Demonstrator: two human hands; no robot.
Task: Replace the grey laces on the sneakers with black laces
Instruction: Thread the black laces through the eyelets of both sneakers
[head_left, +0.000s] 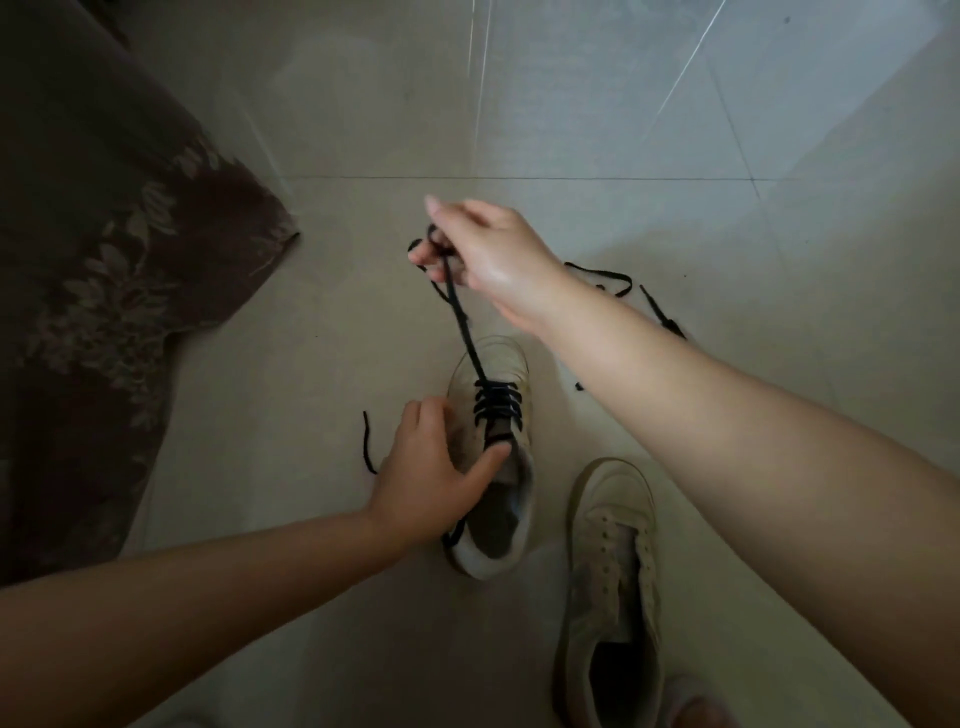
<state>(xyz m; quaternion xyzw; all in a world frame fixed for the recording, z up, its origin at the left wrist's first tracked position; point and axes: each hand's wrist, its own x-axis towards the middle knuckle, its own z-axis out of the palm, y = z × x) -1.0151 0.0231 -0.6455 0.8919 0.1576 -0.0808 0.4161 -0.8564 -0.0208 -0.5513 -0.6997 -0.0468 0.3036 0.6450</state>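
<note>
Pale glossy floor tiles (597, 104) fill the view, crossed by thin dark grout lines and streaked with window glare toward the far edge. A brown cloth with a leaf pattern (104, 249) hangs or lies along the left edge of the floor.

Near the middle of the floor stands a beige sneaker (511, 525), toe pointing away, with a black lace (470, 338) threaded through its front eyelets. The left hand (431, 473) rests on the sneaker's left side, fingers loosely curled over the upper and thumb stretched across to the tongue, steadying it. The right hand (488, 254) is raised above and beyond the toe, forearm reaching in from the near right corner; its fingers are pinched together on the lace, which runs taut from the eyelets up to the grip, with a little loop poking out past the fingertips. The lace's other end trails on the floor left of the shoe.

Just right of it, nearer the near edge, lies a second beige sneaker (613, 582) with bare eyelets. Another black lace (623, 286) lies loose on the floor behind the right forearm.

No brand or writing can be read.
</note>
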